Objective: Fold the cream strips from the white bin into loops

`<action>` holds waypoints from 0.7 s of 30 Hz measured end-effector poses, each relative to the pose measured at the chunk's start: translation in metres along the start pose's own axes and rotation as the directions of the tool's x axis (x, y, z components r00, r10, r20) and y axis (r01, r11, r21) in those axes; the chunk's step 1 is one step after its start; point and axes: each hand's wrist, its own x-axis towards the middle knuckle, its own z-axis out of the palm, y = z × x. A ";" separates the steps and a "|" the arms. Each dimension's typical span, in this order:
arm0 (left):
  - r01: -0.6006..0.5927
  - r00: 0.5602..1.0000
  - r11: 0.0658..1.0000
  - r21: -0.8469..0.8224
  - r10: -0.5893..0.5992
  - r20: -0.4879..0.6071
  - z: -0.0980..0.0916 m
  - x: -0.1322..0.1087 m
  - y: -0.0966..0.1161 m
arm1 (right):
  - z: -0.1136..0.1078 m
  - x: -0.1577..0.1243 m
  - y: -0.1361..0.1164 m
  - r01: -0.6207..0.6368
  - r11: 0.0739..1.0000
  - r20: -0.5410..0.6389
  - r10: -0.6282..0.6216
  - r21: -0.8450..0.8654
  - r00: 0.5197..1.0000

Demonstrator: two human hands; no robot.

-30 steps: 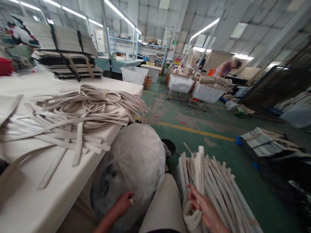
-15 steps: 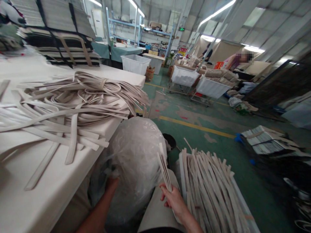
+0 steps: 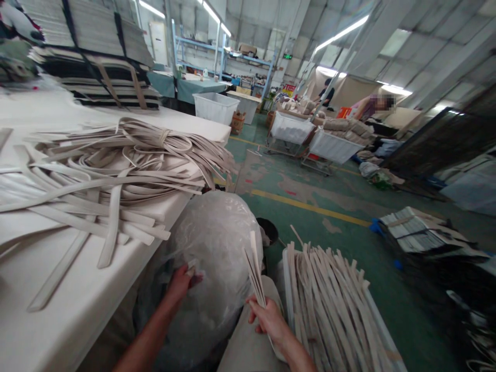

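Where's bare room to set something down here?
Bare: the near part of the table, below the loose strips; also the floor between the bin and bound stack. Crowded: the bin, packed with more strips; the gap between table and leg, where the bag sits.

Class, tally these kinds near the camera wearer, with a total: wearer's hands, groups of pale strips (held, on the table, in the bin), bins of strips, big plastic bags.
Hands: 2, left hand and right hand
Strip groups: 3, held bunch, pile on the table, bin load
Strip bins: 1, white bin
Plastic bags: 1, translucent bag
Total: 7
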 end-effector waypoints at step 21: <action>-0.361 0.921 0.863 0.354 0.268 0.284 -0.015 -0.073 -0.007 | 0.100 0.001 -0.103 0.226 0.964 0.288 -0.179 -0.140 0.941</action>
